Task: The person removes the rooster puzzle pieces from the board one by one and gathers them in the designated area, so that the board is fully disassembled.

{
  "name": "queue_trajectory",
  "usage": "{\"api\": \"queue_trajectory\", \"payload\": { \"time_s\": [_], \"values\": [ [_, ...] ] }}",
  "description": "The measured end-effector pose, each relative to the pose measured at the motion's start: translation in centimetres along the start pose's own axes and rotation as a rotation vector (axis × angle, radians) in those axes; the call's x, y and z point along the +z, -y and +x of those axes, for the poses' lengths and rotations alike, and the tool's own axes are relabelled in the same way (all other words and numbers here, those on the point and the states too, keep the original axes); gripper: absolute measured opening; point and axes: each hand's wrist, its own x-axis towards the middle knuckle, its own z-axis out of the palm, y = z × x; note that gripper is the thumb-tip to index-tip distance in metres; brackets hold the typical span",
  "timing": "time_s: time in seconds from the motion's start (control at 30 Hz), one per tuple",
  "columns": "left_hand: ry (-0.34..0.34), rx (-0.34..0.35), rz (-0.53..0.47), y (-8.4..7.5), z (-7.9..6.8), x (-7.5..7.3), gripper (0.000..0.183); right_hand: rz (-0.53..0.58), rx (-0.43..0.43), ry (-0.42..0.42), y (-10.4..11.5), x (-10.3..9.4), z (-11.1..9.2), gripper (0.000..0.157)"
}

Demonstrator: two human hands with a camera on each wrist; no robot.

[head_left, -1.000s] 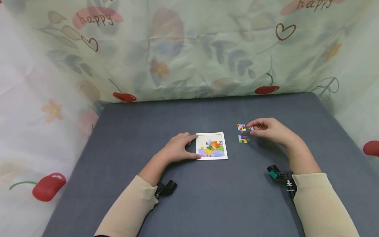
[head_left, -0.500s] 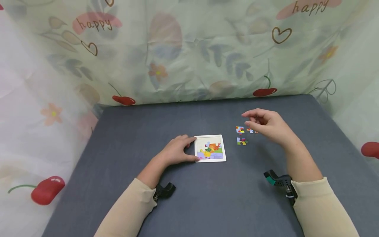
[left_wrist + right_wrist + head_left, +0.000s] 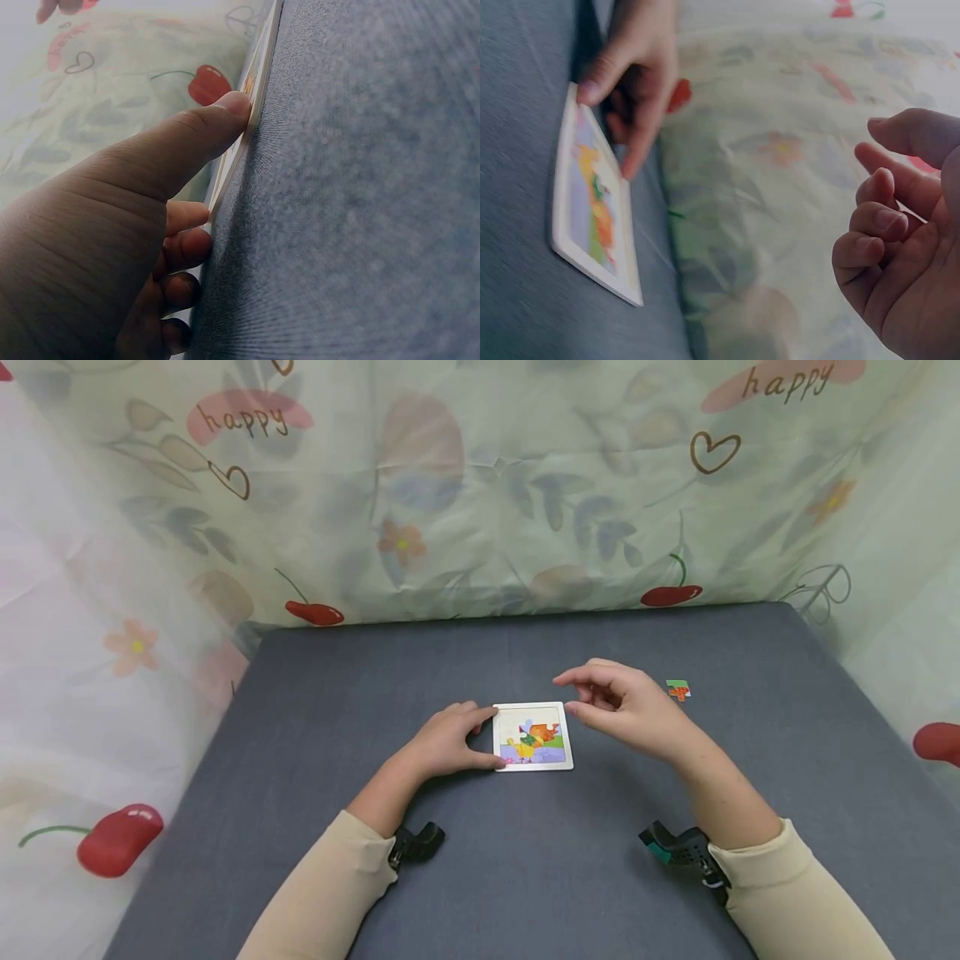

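A white-framed jigsaw board (image 3: 533, 737) lies on the grey table, partly filled with a duck picture, its upper part bare. My left hand (image 3: 455, 742) rests at its left side. The straight thumb touches the near corner and the index finger touches the far one, while the other fingers curl below in the left wrist view. My right hand (image 3: 626, 706) hovers beside the board's far right corner. Its thumb and index finger stand apart with nothing visible between them. One loose green-and-orange puzzle piece (image 3: 678, 691) lies right of that hand, which covers the area where other pieces were.
The grey table (image 3: 375, 677) reaches back to a patterned curtain (image 3: 480, 527) with cherries and flowers. Black wrist mounts sit under both sleeves, the left mount (image 3: 416, 845) and the right mount (image 3: 682, 850), close above the tabletop.
My right hand rises from the loose pieces and moves left toward the board. A green-and-orange piece comes into sight behind it; the other pieces are now hidden. The left hand stays put.
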Motion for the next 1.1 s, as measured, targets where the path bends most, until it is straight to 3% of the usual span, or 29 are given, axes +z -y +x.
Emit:
{"api": "queue_trajectory", "payload": {
  "time_s": [0.2, 0.53, 0.83, 1.1],
  "values": [
    [-0.001, -0.004, -0.005, 0.2, 0.1, 0.1, 0.086, -0.026, 0.031, 0.07, -1.3, 2.5, 0.7, 0.024],
    [-0.01, 0.007, 0.0, 0.4, 0.1, 0.1, 0.084, -0.076, 0.161, 0.164, -4.5, 5.5, 1.4, 0.029],
    [0.019, -0.006, -0.004, 0.3, 0.2, 0.2, 0.086, -0.166, 0.318, 0.233, -7.0, 6.3, 1.5, 0.043],
    [0.022, -0.008, -0.015, 0.3, 0.1, 0.0, 0.086, -0.193, 0.335, 0.199, -8.1, 6.6, 1.7, 0.044]
  ]
}}
